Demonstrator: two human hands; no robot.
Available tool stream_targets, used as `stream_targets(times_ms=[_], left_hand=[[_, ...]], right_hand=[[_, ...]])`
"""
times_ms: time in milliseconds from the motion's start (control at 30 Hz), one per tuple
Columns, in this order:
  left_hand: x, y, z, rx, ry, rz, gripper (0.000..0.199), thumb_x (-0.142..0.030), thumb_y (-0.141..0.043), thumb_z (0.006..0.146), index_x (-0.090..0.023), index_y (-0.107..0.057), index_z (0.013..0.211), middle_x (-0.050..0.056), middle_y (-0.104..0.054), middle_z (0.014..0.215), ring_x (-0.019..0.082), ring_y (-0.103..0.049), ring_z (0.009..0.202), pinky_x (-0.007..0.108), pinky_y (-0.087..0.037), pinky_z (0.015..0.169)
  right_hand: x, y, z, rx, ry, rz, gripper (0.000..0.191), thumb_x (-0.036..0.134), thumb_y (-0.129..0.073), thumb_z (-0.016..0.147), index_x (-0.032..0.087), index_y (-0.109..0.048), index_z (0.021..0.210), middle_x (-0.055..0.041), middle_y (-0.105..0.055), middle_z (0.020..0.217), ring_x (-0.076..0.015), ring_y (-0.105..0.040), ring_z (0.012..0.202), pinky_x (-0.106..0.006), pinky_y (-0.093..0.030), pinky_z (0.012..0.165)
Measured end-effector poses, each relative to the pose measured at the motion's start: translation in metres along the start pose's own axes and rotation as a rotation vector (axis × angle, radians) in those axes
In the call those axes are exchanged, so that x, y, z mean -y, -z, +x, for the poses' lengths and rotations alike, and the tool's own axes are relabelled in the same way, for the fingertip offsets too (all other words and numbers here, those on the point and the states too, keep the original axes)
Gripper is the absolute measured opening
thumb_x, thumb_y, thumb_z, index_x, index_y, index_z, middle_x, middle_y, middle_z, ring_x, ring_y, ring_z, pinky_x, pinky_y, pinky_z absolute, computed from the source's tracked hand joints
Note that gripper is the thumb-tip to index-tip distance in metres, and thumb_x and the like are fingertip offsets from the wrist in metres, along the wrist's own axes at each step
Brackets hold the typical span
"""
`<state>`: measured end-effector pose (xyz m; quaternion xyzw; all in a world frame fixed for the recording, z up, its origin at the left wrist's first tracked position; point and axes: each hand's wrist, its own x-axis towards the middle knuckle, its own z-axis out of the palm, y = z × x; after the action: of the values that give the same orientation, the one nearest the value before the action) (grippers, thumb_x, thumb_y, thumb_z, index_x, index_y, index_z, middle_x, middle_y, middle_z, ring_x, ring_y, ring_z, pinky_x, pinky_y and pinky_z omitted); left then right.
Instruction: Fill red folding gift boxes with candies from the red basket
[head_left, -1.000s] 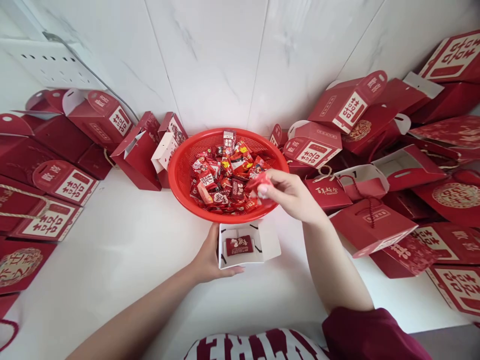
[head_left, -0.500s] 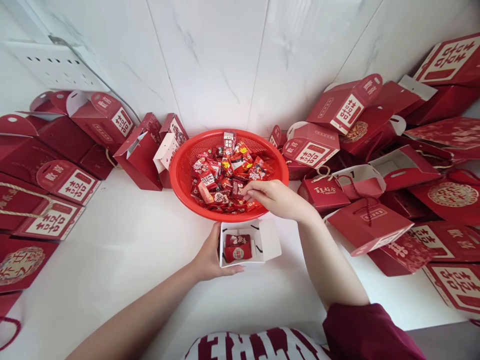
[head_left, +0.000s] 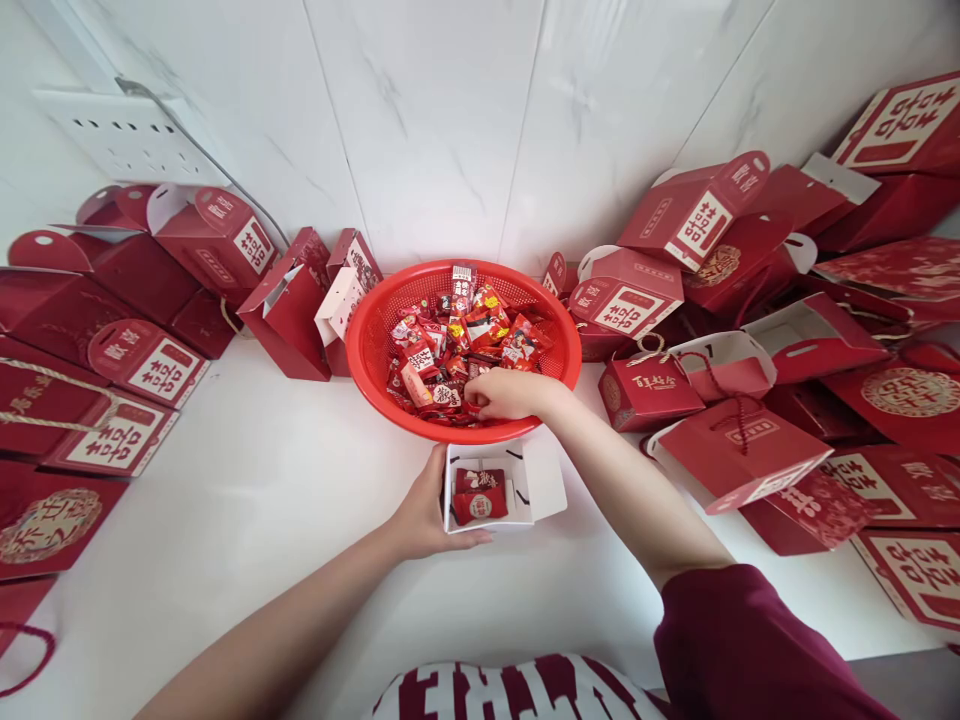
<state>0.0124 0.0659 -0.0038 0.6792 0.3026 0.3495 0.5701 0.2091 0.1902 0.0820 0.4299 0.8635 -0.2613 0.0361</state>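
My left hand (head_left: 433, 512) grips the left side of a small box (head_left: 448, 518) with a white inside, its flap folded out to the right. Inside it lie red-wrapped candies (head_left: 481, 503). Just beyond the box stands a red plastic basket (head_left: 360, 385) full of wrapped candies (head_left: 431, 350). My right hand (head_left: 510, 394) reaches over the basket's front rim, fingers curled down among the candies. Its fingertips are partly hidden, so what they pinch, if anything, cannot be made out.
Red gift boxes (head_left: 292, 325) line the left and the back of the white table (head_left: 247, 480). More red boxes (head_left: 750, 450) are heaped on the right, some with rope handles. A power strip (head_left: 127, 135) with a cable is against the tiled wall (head_left: 435, 120).
My right hand has moved left and down into the candies, its fingers curling in. My left hand holds the box as before. The whole view has shifted slightly.
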Motion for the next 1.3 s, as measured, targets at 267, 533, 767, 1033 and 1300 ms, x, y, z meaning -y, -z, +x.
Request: stream_targets(times_ms=[267,533,767,1033,1300], left_hand=[[0.002,-0.001,0.000,-0.009,-0.002,-0.008,0.104,-0.035,-0.089,0.063,-0.024,-0.026,0.145,0.017,-0.046,0.144,0.039,-0.048,0.133,0.057,-0.043,0.110],[0.005,0.000,0.000,-0.015,0.015,-0.003,0.106,-0.032,-0.090,0.062,-0.026,-0.026,0.147,0.017,-0.046,0.146,0.039,-0.049,0.133,0.059,-0.042,0.110],[0.002,0.000,0.000,0.003,0.026,0.011,0.105,-0.030,-0.089,0.063,-0.024,-0.025,0.146,0.018,-0.048,0.144,0.039,-0.051,0.131,0.058,-0.044,0.109],[-0.003,-0.006,0.000,-0.023,-0.005,0.004,0.102,-0.031,-0.089,0.063,-0.024,-0.028,0.144,0.017,-0.047,0.143,0.038,-0.050,0.132,0.055,-0.044,0.109],[-0.015,-0.003,-0.037,0.075,0.072,0.032,0.144,-0.047,-0.093,0.056,-0.034,0.009,0.157,0.016,-0.006,0.166,0.045,-0.014,0.151,0.064,-0.020,0.119]], right_hand=[[0.011,0.011,-0.068,-0.334,0.222,0.499,0.018,0.022,-0.051,0.096,0.020,-0.062,0.110,-0.0028,-0.071,0.099,-0.0172,-0.066,0.088,-0.032,-0.051,0.081],[0.030,-0.009,-0.116,-0.338,0.139,0.486,0.023,0.029,-0.060,0.095,0.023,-0.061,0.117,0.0010,-0.070,0.079,-0.0148,-0.063,0.068,-0.027,-0.049,0.065],[0.033,-0.036,-0.128,-0.509,0.109,0.359,0.018,0.029,-0.057,0.098,0.025,-0.057,0.116,-0.0015,-0.071,0.086,-0.0167,-0.065,0.071,-0.029,-0.050,0.066],[0.011,-0.114,-0.142,-1.032,0.127,0.286,0.036,0.041,-0.050,0.098,0.029,-0.047,0.132,-0.0151,-0.058,0.128,-0.0321,-0.057,0.121,-0.053,-0.050,0.097],[0.008,-0.171,-0.161,-0.786,0.158,0.509,0.132,0.072,-0.075,0.066,0.033,0.012,0.158,-0.0136,0.003,0.167,-0.0421,-0.023,0.149,-0.061,-0.033,0.115]])
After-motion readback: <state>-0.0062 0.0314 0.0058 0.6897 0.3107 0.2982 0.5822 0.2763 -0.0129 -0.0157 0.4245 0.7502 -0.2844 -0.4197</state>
